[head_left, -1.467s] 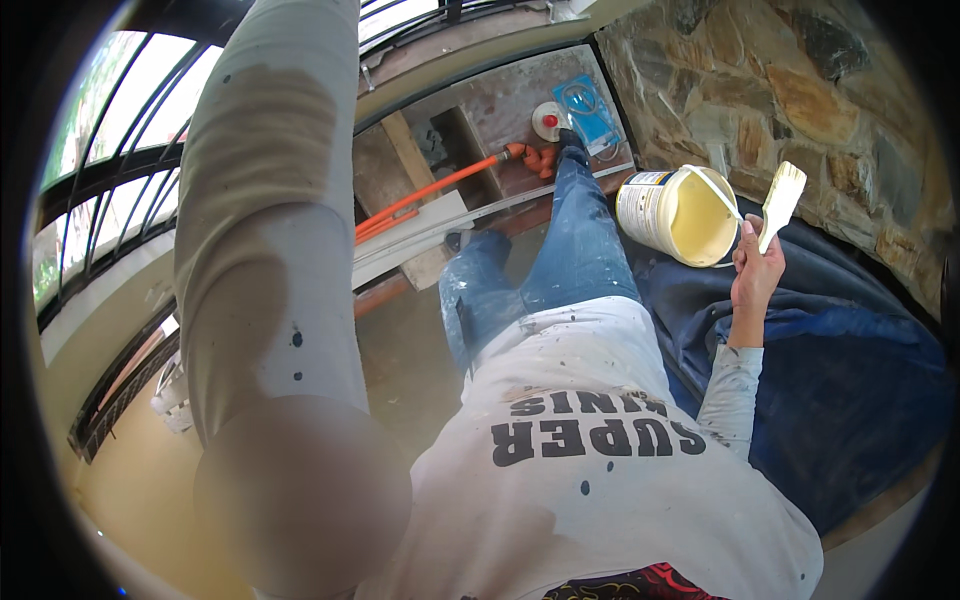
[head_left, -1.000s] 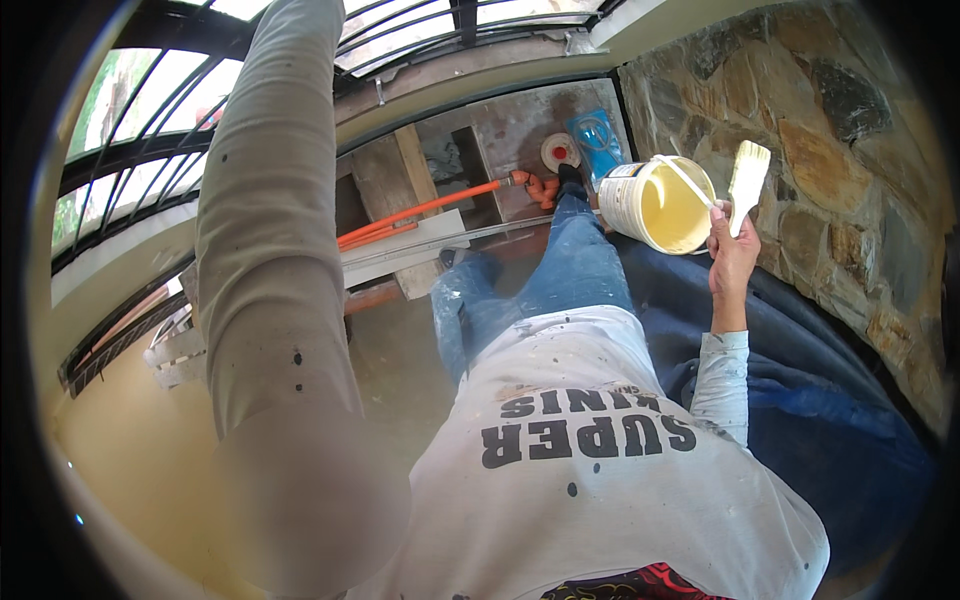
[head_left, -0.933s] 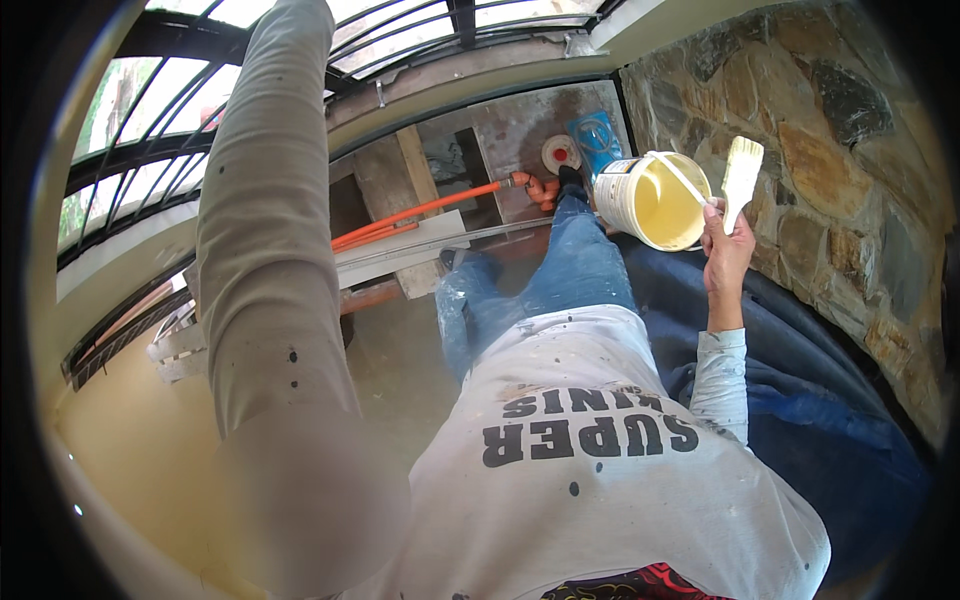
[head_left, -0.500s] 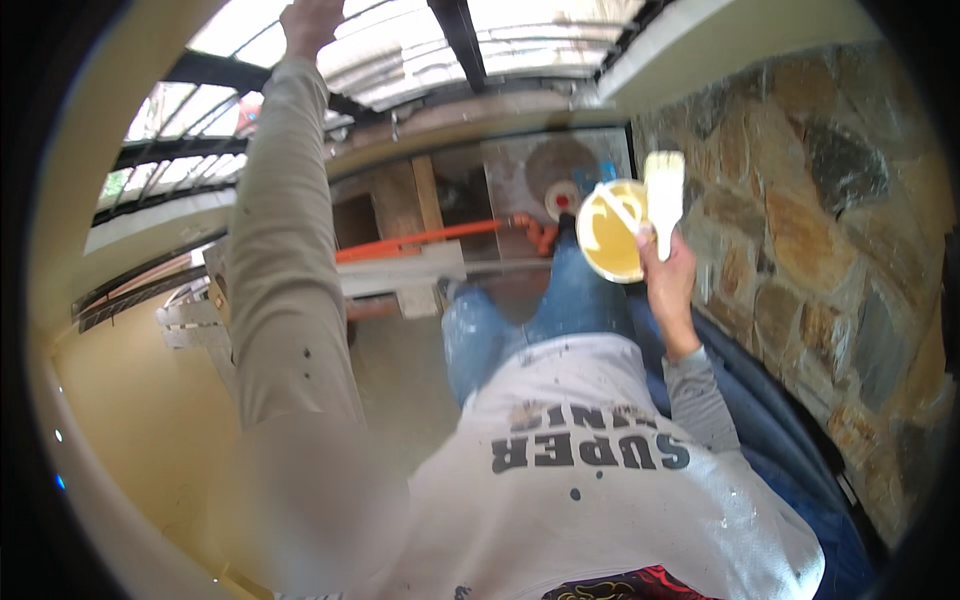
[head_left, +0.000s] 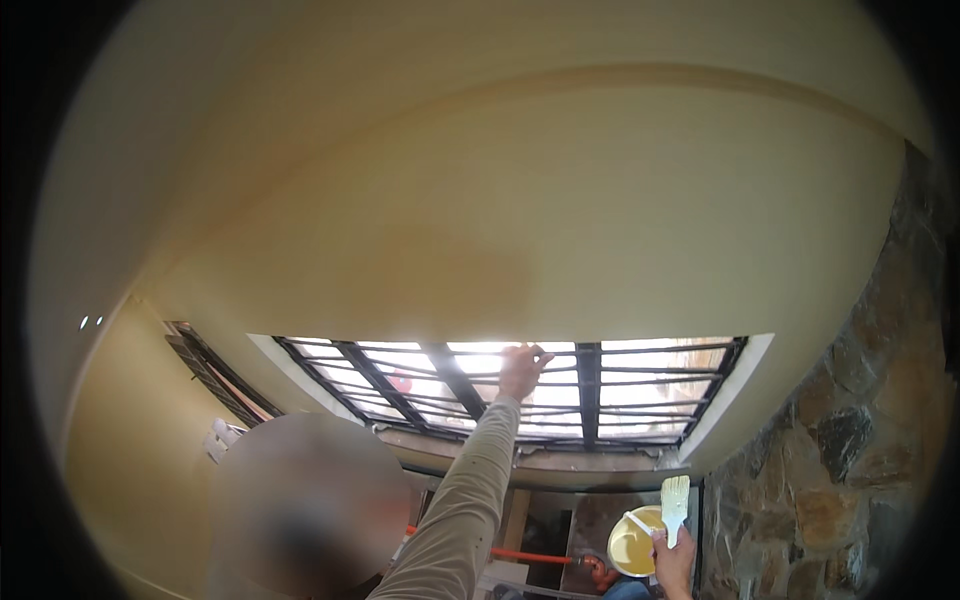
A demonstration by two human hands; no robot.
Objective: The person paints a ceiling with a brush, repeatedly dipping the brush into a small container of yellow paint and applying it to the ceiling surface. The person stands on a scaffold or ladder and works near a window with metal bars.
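Note:
My left hand [head_left: 520, 372] is stretched up at the window, its fingers curled around a bar of the black window grille [head_left: 588, 390]. Low on the right, my right hand [head_left: 675, 562] grips a wide paintbrush [head_left: 674, 508], bristles up and coated with pale paint. The same hand is at the rim of a round bucket [head_left: 628, 548] containing yellowish paint, and seems to carry it too. A white stick-like piece [head_left: 637, 521] slants across the bucket's opening; I cannot tell whether it is a handle.
Above the window spreads a smooth cream wall [head_left: 640, 220]. A rough stone wall [head_left: 820, 470] rises on the right. Below the window lies an orange bar or pole [head_left: 530, 555]. Dark slats [head_left: 215, 375] hang at the left, and a blurred patch covers the lower left.
My view has tilted up, bringing the wall above the window into sight. Both hands sit lower in the picture; the right one still holds the paintbrush by the bucket.

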